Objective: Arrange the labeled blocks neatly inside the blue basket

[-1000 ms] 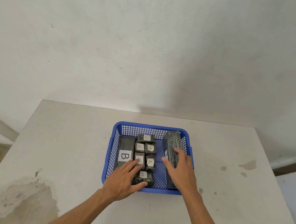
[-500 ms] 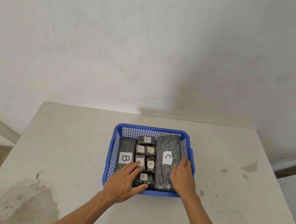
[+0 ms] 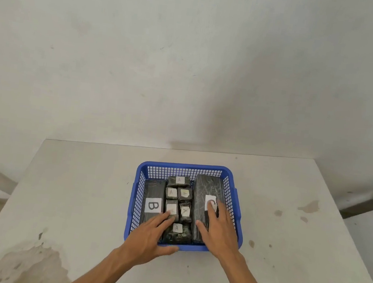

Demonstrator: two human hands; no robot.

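Observation:
The blue basket (image 3: 187,166) sits mid-table and holds dark wrapped blocks with white paper labels. A long block labelled B (image 3: 153,193) lies along its left wall. Several small blocks labelled A (image 3: 179,181) fill the middle. A long block labelled C (image 3: 207,189) lies flat along the right wall. My left hand (image 3: 150,236) rests over the basket's front left corner, fingers spread, fingertips touching a small A block, thumb on the front rim. My right hand (image 3: 218,228) lies flat on the C block, fingers spread, partly covering its label.
The white table (image 3: 78,198) has a worn patch (image 3: 22,262) at the front left and small stains (image 3: 307,208) at the right. A pale wall stands behind. Floor shows past both table sides.
The C block went from standing on edge to lying flat with its label up. My right hand slid from its right edge onto its top. My left hand barely shifted.

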